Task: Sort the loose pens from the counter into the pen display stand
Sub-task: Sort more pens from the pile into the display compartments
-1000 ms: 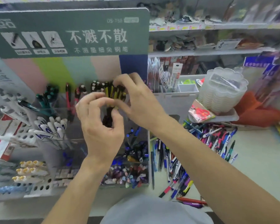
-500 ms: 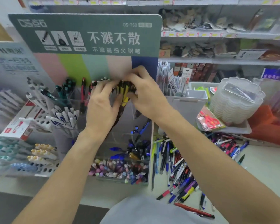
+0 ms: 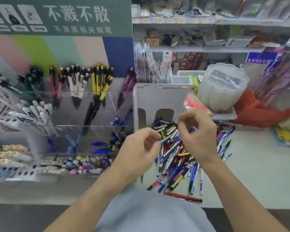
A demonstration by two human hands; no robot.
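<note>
A heap of loose pens [image 3: 176, 163] lies on the pale counter [image 3: 258, 164], in front of a white box. To its left stands the clear pen display stand [image 3: 97, 114], with yellow pens [image 3: 100, 82], black-and-white pens [image 3: 75, 84] and purple pens [image 3: 126, 87] in its upper pockets. My left hand [image 3: 139, 148] is at the heap's left edge, thumb and forefinger closed on the end of a green pen [image 3: 165, 139] that lies level with the heap. My right hand [image 3: 197, 133] hovers over the top of the heap with loosely curled fingers and nothing visibly in them.
A white slotted box [image 3: 162, 97] holding packaged refills stands right behind the heap. A stack of clear plastic tubs [image 3: 223, 87] and red packaging [image 3: 258, 113] sit at the right. White pens [image 3: 33, 113] stick out from a rack at the left. Shelves of goods fill the back.
Both hands have left the yellow pens in the stand's upper pocket and come down to the right, onto the loose heap. The view has tilted down and to the right.
</note>
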